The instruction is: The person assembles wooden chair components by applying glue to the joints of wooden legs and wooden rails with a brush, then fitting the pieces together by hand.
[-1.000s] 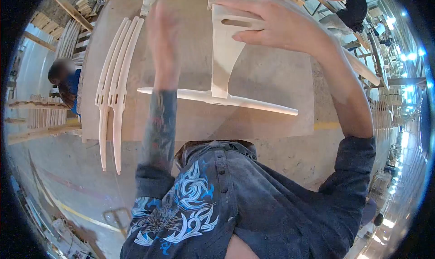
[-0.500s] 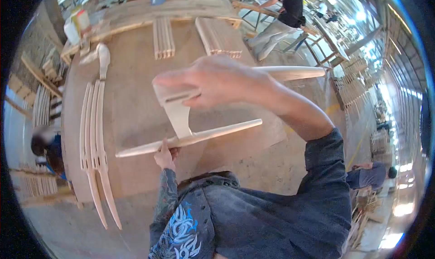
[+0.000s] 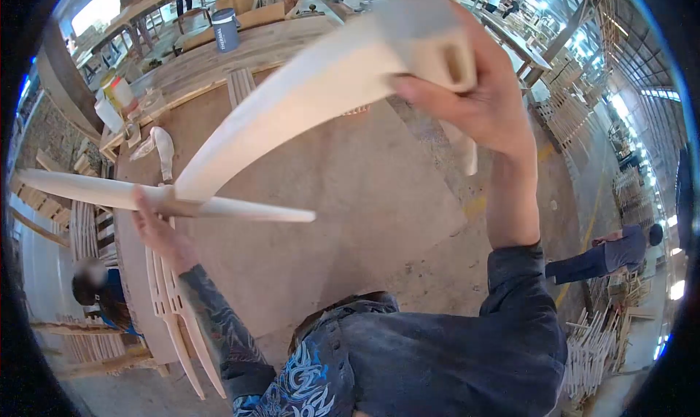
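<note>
A pale wooden chair-frame piece is raised above the table in both hands. Its broad curved rail (image 3: 284, 103) meets a long tapered leg (image 3: 80, 187) on the left. Around that leg, close to the joint, my left hand (image 3: 164, 234) is closed. My right hand (image 3: 488, 96) grips the upper end of the rail, thumb below, beside an oval slot. The far end is blurred, and another wooden length (image 3: 467, 151) shows partly behind my right wrist. Under my left hand, several slotted wooden legs (image 3: 175, 322) lie on the table, partly hidden by the forearm.
The brown-topped table (image 3: 328, 249) spreads below. Wooden slats (image 3: 240, 87) lie at its back, partly covered by the frame. A cloth-like white item (image 3: 162, 151) sits at left. A tumbler (image 3: 225, 30) stands on the bench behind. One person (image 3: 620, 249) is at right, another (image 3: 102, 293) at left.
The frame has been lifted and turned. My right hand has gone up and right with the rail end; my left hand has moved left with the leg. The view has shifted.
</note>
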{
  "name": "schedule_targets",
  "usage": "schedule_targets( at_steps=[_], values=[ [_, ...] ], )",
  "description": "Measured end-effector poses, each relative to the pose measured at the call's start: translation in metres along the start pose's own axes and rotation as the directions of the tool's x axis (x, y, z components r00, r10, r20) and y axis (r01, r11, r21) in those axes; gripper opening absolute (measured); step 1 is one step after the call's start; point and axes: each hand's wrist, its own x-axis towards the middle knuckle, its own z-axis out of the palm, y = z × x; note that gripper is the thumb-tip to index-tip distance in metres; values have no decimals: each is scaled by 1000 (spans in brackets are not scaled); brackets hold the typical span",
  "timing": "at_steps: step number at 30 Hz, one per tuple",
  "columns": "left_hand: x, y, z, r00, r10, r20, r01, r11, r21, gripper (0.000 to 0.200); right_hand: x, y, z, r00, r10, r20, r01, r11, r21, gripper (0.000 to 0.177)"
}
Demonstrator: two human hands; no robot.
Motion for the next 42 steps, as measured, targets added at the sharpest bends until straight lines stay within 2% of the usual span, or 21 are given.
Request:
schedule_targets(
  at_steps=[1,2,3,4,6,7,8,10,12,16,18,19,21,25,28,31,33,34,36,40,42],
  values=[
    [4,11,0,1000,9,7,-9,1000,-1,52,-16,10,-13,997,74,-29,-75,997,-34,64],
    [5,20,-2,939,4,345,97,957,-275,54,-35,24,-21,987,148,-58,-152,986,-65,63],
    [6,27,-3,772,94,628,283,835,-473,56,-56,44,-21,964,235,-121,-236,972,8,58],
    [5,36,4,771,97,629,281,835,-473,56,-78,67,-19,930,325,-174,-314,945,86,54],
    [-9,50,20,467,60,882,401,875,-272,52,-119,112,-10,808,491,-326,-427,869,249,45],
    [-14,30,22,571,-5,821,152,983,-100,58,-152,155,-23,776,556,-299,-505,831,233,43],
    [-13,12,18,681,-34,731,-97,986,136,64,-175,190,-32,741,620,-257,-576,784,231,42],
    [-32,22,38,548,-18,836,102,994,-46,82,-173,192,-13,671,609,-423,-430,784,447,39],
    [-40,33,58,490,51,870,119,985,-124,89,-165,180,-12,639,602,-479,-401,792,460,32],
    [-49,45,69,421,-12,907,208,975,-83,95,-148,189,-27,613,631,-475,-384,764,518,40],
    [-50,45,70,497,-7,868,155,985,-81,95,-132,191,-28,599,594,-537,-476,803,358,51],
    [-48,45,70,502,-13,865,152,986,-73,95,-126,188,-26,599,600,-529,-478,799,366,51],
    [-46,46,71,514,-57,856,40,998,43,96,-115,182,-19,596,475,-647,-520,843,140,49],
    [-48,49,76,530,-78,844,25,997,77,91,-110,194,-27,595,539,-596,-497,829,254,49],
    [-47,42,86,546,-97,832,-6,993,120,87,-111,199,-33,539,584,-606,-548,790,273,50],
    [-52,47,94,488,-180,854,28,981,191,86,-116,202,-33,545,558,-626,-503,815,288,51],
    [-54,47,99,592,-177,786,164,982,98,84,-105,203,-29,606,560,-566,-538,812,227,56],
    [-52,46,99,588,-180,788,161,982,104,84,-104,201,-25,600,564,-567,-540,809,233,56],
    [-48,43,99,617,-77,783,3,995,95,82,-96,197,-22,569,582,-581,-536,798,275,56],
    [-45,40,98,609,-46,792,41,999,27,83,-100,203,-21,540,596,-594,-503,794,340,60],
    [-46,40,98,665,-40,746,130,990,-62,85,-105,202,-22,569,623,-537,-491,781,386,62]
  ],
)
